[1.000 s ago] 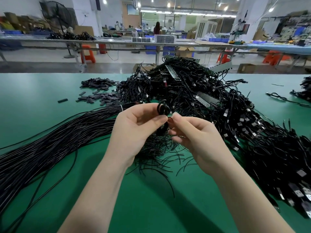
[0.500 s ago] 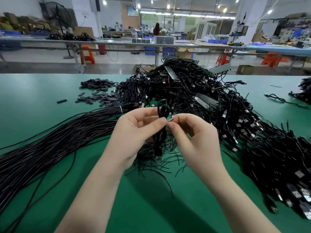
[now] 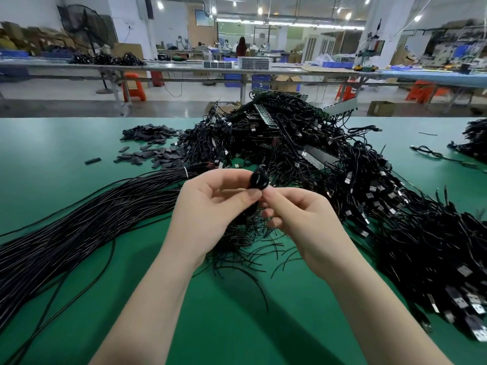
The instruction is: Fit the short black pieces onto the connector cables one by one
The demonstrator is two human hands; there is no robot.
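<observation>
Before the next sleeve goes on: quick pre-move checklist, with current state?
1. Left hand holds the black piece: ok.
2. Right hand pinches at the piece: ok.
3. Cable end lined up with the piece's opening: cannot tell, fingers hide it.
4. Spare short black pieces on the green table: ok.
5. Connector cable pile behind the hands: ok.

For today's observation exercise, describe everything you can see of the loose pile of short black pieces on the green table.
The short black pieces are small, flat, matte dark strips, probably soft tubing. They lie loose on the green table, far left of the cable heap, in two rough clusters that nearly merge. A few stray singles lie apart to the left. Neither hand touches the pile; its right edge meets the cables.
</observation>
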